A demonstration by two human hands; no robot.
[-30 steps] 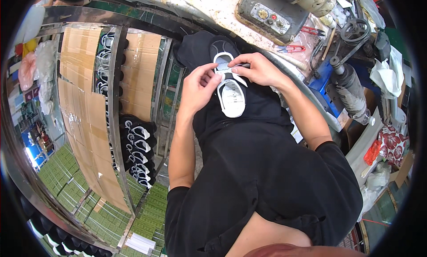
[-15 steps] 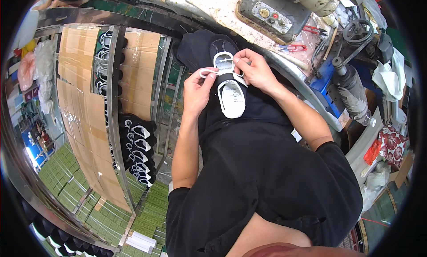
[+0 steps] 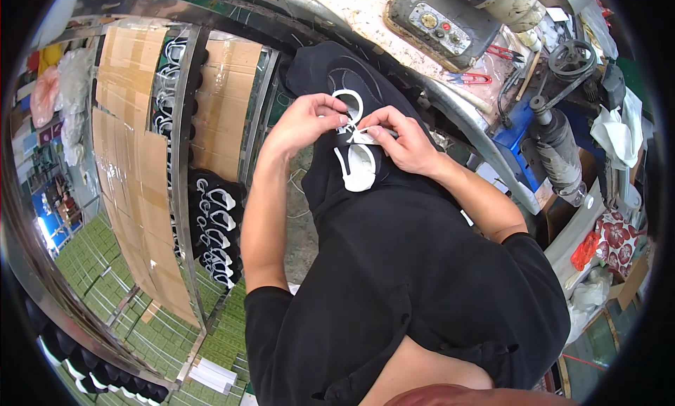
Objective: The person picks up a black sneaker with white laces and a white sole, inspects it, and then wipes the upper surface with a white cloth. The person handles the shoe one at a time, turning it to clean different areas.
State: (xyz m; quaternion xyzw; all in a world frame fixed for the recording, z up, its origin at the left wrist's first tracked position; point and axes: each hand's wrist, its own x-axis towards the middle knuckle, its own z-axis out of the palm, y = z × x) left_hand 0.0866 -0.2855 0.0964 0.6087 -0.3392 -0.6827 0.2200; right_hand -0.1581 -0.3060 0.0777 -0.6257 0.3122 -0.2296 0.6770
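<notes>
- A black shoe upper with white trim lies on the person's lap, against the black shirt, just below the curved edge of the worktop.
- The left hand sits on the left side of the shoe upper, its fingers pinched together on a thin white strip near the white ring-shaped opening at the upper's top.
- The right hand sits on the right side of the shoe upper, its fingers closed on the same white strip, touching the left hand's fingertips over the middle of the upper.
- A white oval piece of the shoe upper shows just below both hands.
- Beyond the shoe upper, on the worktop, stands a grey machine box with round knobs.
- To the right of that box lie red-handled snips and a second red-handled pair further back.
- Further right of the shoe upper, a grey motor with a belt wheel stands off the worktop's end, with white cloth beside it.
- To the left of the shoe upper, a metal rack holds cardboard sheets and rows of black uppers with white trim.
- Below the rack lies a green tiled floor.
</notes>
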